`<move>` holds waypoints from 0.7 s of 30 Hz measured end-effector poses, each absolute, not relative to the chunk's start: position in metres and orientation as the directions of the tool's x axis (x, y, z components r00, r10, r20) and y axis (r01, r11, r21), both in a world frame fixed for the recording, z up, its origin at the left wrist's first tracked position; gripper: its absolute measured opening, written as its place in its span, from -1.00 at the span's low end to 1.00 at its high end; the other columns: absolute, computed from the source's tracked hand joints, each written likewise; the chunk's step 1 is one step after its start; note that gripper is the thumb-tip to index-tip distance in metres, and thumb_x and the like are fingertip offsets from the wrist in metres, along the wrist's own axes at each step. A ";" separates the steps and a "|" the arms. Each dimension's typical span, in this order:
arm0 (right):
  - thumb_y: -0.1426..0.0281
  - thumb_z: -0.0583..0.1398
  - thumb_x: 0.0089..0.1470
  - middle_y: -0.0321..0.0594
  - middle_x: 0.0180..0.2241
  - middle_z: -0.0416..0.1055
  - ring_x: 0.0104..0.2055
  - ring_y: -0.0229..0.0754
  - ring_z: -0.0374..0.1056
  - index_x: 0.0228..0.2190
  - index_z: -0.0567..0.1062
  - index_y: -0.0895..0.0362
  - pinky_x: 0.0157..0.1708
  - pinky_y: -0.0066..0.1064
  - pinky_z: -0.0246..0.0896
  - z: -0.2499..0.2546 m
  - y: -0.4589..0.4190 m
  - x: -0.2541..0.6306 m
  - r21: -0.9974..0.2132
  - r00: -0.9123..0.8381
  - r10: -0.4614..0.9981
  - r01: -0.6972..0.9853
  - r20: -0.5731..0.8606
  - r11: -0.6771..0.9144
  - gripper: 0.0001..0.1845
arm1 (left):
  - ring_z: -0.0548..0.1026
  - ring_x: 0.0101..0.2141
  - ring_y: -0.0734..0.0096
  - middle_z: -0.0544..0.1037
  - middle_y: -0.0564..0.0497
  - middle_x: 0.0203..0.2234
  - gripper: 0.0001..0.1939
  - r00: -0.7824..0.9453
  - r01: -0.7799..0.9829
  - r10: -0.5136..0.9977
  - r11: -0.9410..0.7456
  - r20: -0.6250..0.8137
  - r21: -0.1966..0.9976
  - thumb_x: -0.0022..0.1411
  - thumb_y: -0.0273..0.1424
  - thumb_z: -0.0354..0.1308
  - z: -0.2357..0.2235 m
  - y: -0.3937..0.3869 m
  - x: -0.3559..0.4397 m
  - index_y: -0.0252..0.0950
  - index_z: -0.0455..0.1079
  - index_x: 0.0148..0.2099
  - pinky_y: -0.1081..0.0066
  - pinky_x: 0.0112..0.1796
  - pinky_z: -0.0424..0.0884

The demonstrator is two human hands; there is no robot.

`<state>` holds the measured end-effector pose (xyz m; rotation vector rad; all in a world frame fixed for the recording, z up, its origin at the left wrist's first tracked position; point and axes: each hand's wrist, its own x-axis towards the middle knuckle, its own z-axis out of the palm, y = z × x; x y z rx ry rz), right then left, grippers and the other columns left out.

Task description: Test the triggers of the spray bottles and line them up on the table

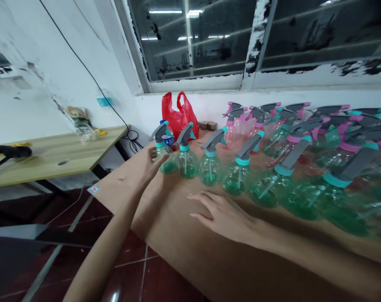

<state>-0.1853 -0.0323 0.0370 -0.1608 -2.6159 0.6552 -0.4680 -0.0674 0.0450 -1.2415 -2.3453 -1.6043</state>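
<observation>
With the red plastic bag as landmark, the left hand is partly curled against the leftmost green spray bottle, just in front of it; firmness of hold cannot be told. Right hand, loosely open and empty, hovers farther forward and right.

I have room over the near side of the desk; 1 front row of green bottles blocks the wall.
</observation>
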 end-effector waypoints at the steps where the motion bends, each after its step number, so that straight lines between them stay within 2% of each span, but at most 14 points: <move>1: 0.34 0.14 0.10 -0.11 -0.07 0.44 -0.06 -0.06 0.37 -0.02 0.37 0.15 -0.09 -0.22 0.31 0.036 -0.031 -0.183 -0.475 -0.898 0.217 0.011 0.382 0.880 -0.62 | 0.46 -0.15 0.22 0.41 -0.11 -0.05 -0.68 -0.684 0.625 0.581 0.156 0.441 0.765 0.27 -0.34 0.09 0.045 -0.072 -0.468 -0.32 0.28 0.04 0.14 -0.18 0.44; 5: 0.33 0.13 0.11 -0.13 -0.06 0.44 -0.06 -0.06 0.38 -0.02 0.36 0.13 -0.07 -0.22 0.31 0.030 -0.026 -0.171 -0.491 -0.899 0.251 0.046 0.360 0.870 -0.62 | 0.45 -0.15 0.22 0.41 -0.11 -0.07 -0.67 -0.688 0.634 0.588 0.202 0.425 0.746 0.25 -0.33 0.12 0.050 -0.102 -0.457 -0.33 0.28 0.03 0.14 -0.18 0.44; 7: 0.31 0.13 0.12 -0.13 -0.07 0.45 -0.07 -0.04 0.39 -0.03 0.36 0.12 -0.08 -0.19 0.31 0.029 -0.025 -0.163 -0.502 -0.898 0.274 0.071 0.344 0.862 -0.63 | 0.45 -0.15 0.17 0.44 -0.11 -0.16 -0.50 -0.664 0.650 0.625 0.213 0.410 0.729 0.07 -0.23 0.28 0.053 -0.121 -0.441 -0.34 0.24 -0.01 0.17 -0.18 0.43; 11: 0.22 0.15 0.10 -0.11 -0.07 0.45 -0.06 0.01 0.39 -0.01 0.34 0.10 -0.11 -0.12 0.33 0.030 -0.026 -0.142 -0.522 -0.890 0.333 0.132 0.311 0.843 -0.57 | 0.46 -0.20 0.16 0.43 -0.11 -0.18 -0.50 -0.590 0.697 0.722 0.229 0.361 0.680 0.04 -0.13 0.25 0.060 -0.157 -0.389 -0.29 0.21 -0.07 0.16 -0.21 0.43; 16: 0.09 0.19 0.00 -0.08 0.04 0.36 0.04 0.04 0.31 0.05 0.27 0.08 -0.03 -0.08 0.27 0.034 -0.031 -0.109 -0.608 -0.897 0.398 0.209 0.192 0.766 -0.38 | 0.41 -0.11 0.07 0.40 -0.12 -0.12 -0.47 -0.504 0.759 0.796 0.223 0.335 0.611 0.06 -0.08 0.20 0.061 -0.179 -0.320 -0.24 0.18 -0.02 0.06 -0.14 0.38; 21: -0.01 0.26 -0.17 0.02 0.12 0.25 0.12 0.16 0.20 0.13 0.18 0.10 -0.01 0.04 0.21 0.030 -0.029 -0.066 -0.642 -0.855 0.503 0.316 0.127 0.698 -0.11 | 0.47 -0.23 0.05 0.42 -0.14 -0.22 -0.43 -0.368 0.879 0.870 0.209 0.328 0.429 0.09 0.05 0.10 0.049 -0.165 -0.260 -0.27 0.15 -0.05 0.06 -0.23 0.42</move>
